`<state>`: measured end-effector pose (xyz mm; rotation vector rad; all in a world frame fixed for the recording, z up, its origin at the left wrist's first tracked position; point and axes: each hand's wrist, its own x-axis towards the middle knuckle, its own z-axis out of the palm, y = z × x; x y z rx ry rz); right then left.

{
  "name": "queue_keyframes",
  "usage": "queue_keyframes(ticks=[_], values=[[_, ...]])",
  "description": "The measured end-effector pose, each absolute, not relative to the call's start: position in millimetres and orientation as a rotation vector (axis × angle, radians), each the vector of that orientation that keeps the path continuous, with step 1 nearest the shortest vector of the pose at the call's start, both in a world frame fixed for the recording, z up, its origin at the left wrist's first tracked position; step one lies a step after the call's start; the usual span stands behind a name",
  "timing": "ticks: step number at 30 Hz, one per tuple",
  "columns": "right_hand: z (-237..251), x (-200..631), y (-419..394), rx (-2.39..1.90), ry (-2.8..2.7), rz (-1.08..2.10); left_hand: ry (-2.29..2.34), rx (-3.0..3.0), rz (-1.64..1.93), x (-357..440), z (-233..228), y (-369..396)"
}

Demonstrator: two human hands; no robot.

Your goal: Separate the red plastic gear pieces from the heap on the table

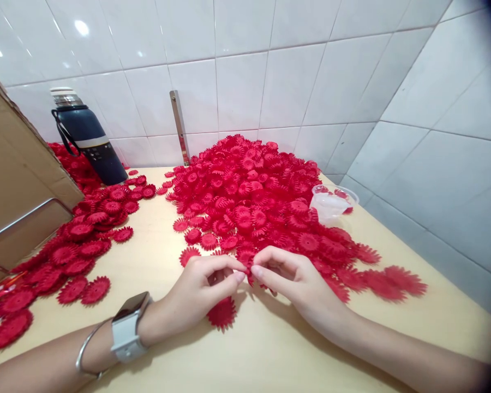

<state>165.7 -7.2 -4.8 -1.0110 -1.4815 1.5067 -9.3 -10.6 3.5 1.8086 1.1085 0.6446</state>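
Head view: near the worktop's (270, 349) front edge, the left hand (196, 295) and right hand (298, 281) pinch one small red flower piece (249, 271) between closed fingertips; it looks light, thin and bendable, best held by its rim, with the big red pile (249, 191) behind.

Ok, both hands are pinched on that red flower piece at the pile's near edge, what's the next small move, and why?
Probably draw the red flower piece back toward the bare tabletop. The left hand and right hand both pinch it right against the big pile, where neighbouring pieces crowd it; clear space lies just in front.
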Motion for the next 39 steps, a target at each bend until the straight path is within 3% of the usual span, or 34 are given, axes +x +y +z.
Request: queue_keyframes(ticks=[25,39], values=[[-15.8,166.8,-9.0,-1.002,-1.715,1.443,1.129,1.901,0.613,-7.4,5.9,-12.3],[-9.9,167.2,-10.2,-1.113,-1.533,1.342,1.386,1.559,1.013,-13.4,-7.1,1.1]])
